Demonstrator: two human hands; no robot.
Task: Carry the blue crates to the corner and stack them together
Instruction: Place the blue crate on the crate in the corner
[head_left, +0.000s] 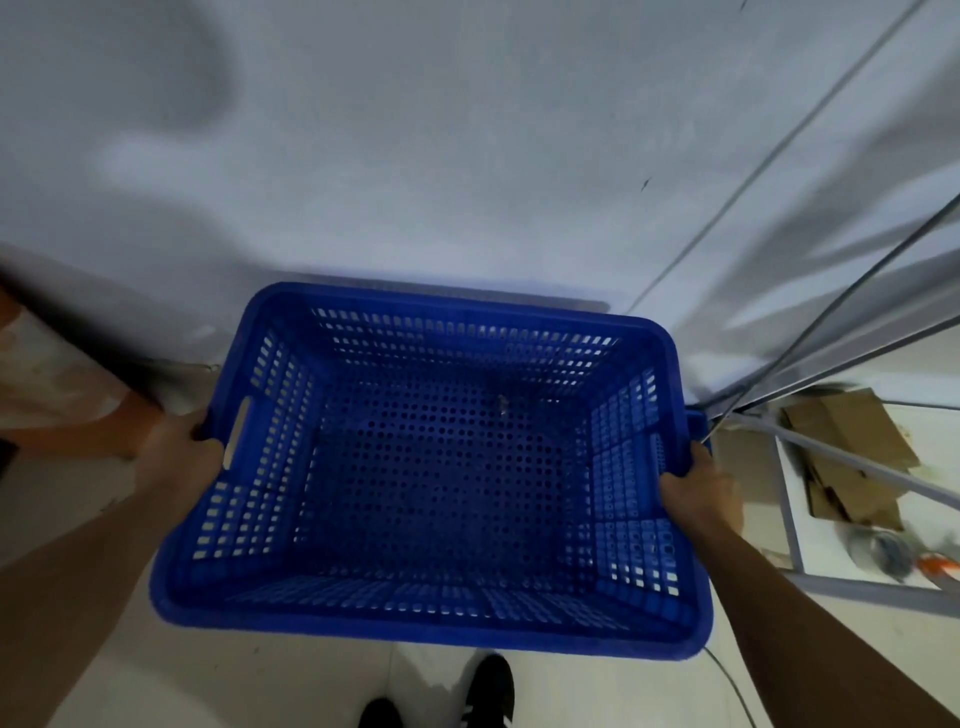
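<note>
1. Blue perforated crate (431, 467), empty, held at centre frame above pale tiled floor (156, 686).
2. Left hand (176, 457), 9 o'clock, fingers clamped on rim; right hand (696, 483), 3 o'clock, likewise.
3. White wall (441, 156) at 12; flattened cardboard (852, 441) at 3; black shoes (488, 686) at 6.

The blue crate (431, 467) fills the middle, its far rim close to the white wall (415, 156), so little room shows ahead. On the right, a metal frame (852, 457) with slanting bars and a pile of cardboard (852, 452) crowd the right hand (696, 488). On the left, a blurred orange object (67, 395) sits just beside the left hand (176, 457); bare floor (208, 686) lies open below.
</note>
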